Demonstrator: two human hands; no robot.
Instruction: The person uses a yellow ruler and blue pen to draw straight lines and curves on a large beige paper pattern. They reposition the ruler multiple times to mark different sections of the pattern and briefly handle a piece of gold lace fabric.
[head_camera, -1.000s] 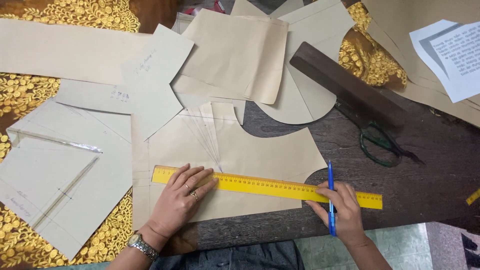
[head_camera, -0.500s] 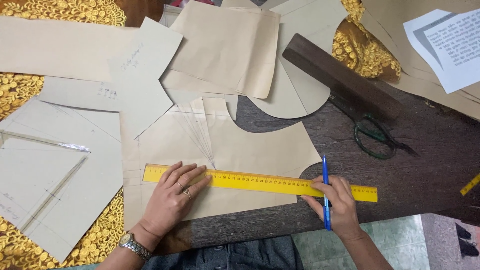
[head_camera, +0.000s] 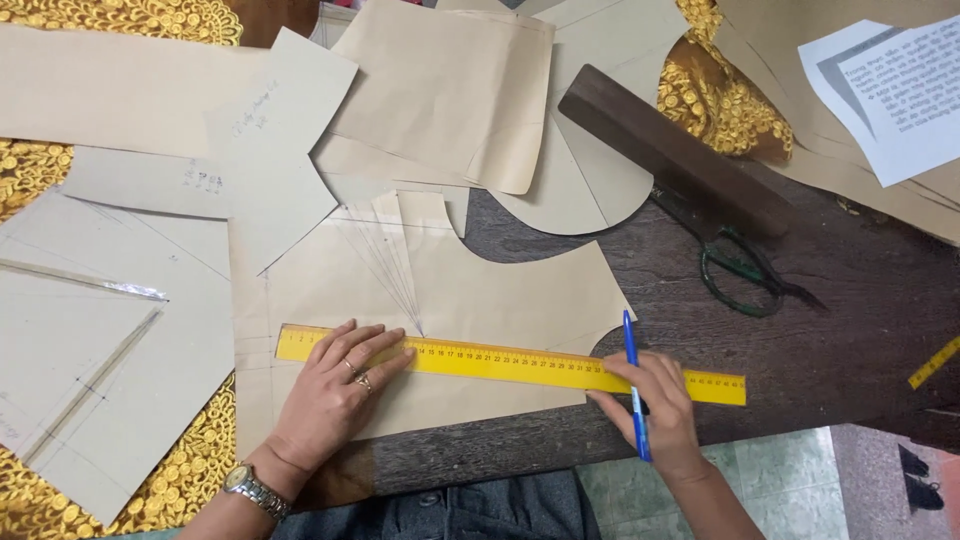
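I saw the yellow ruler (head_camera: 520, 362) in the lower middle, across the paper pattern (head_camera: 480, 300). My left hand (head_camera: 335, 395) pressed it, fingers spread; my right hand (head_camera: 655, 400) pinched a blue pen (head_camera: 633, 380). With weak pressure, I judged the ruler could slip.

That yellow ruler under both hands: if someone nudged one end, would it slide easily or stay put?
The yellow ruler lies flat on the smooth paper pattern piece, so it would probably slide or pivot readily if freed. It looks thin and straight, likely light and fairly stiff. The left hand spread across it probably prevents such slipping; the right hand touches it too.
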